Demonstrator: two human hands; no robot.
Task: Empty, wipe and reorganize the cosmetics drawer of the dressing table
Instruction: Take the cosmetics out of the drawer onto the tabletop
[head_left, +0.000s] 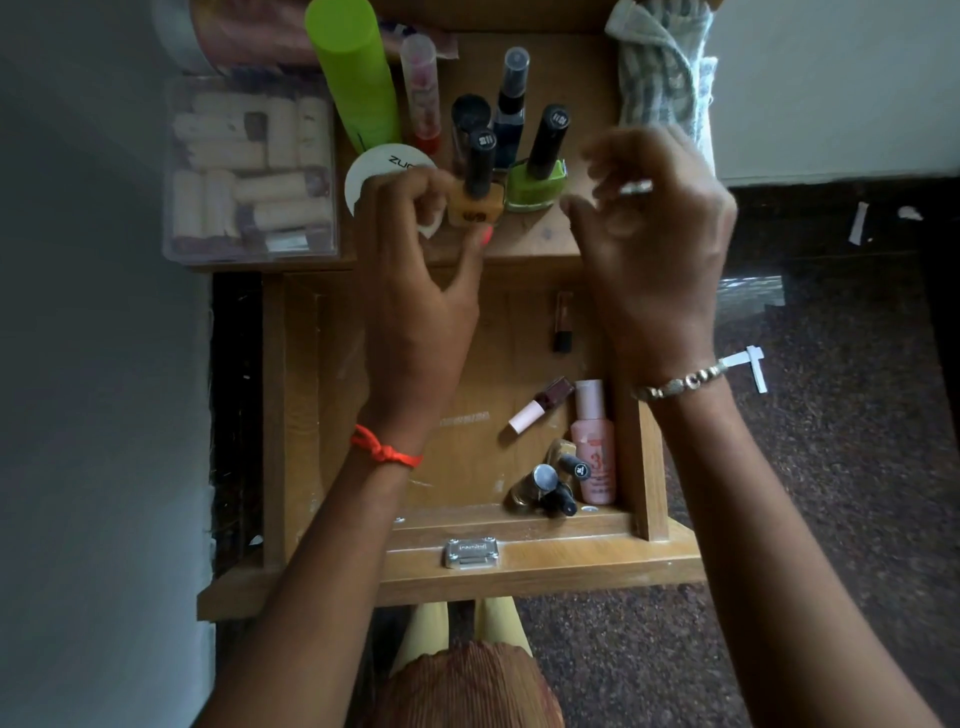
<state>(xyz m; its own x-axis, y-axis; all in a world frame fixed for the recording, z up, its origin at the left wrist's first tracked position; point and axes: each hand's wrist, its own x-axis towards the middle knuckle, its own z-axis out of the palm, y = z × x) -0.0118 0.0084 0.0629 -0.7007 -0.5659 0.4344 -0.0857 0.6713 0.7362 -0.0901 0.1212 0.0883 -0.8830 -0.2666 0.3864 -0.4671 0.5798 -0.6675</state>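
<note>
The open drawer (519, 561) is pulled out toward the person, its wooden floor mostly bare. Behind it lies the dressing table top (550, 244), crowded with bottles. A clear plastic box (249, 166) full of pale rolls sits at the top's left edge, and a checked cloth (660, 78) lies crumpled at its right rear corner.

The right hand (654, 234) hovers over the top's front right part, blurred, with its fingers loosely curled and nothing in them. The left hand (415, 270) reaches over the drawer to the top's front edge. Its fingers are curled against the left side of a tan nail polish bottle (475, 202) and its thumb tip is at the bottle's front, so it holds it upright on the top.

A tall green bottle (353, 73) stands behind a white round lid (384, 166), which the left hand partly covers. A green nail polish bottle (535, 182) stands just right of the tan one.

In the drawer's near right corner a pink bottle (595, 447) lies along the side wall, and small gold bottles (535, 488) are heaped beside it. A pink-capped vial (540, 405) lies tilted nearby and a dark lipstick (562, 322) lies farther back
</note>
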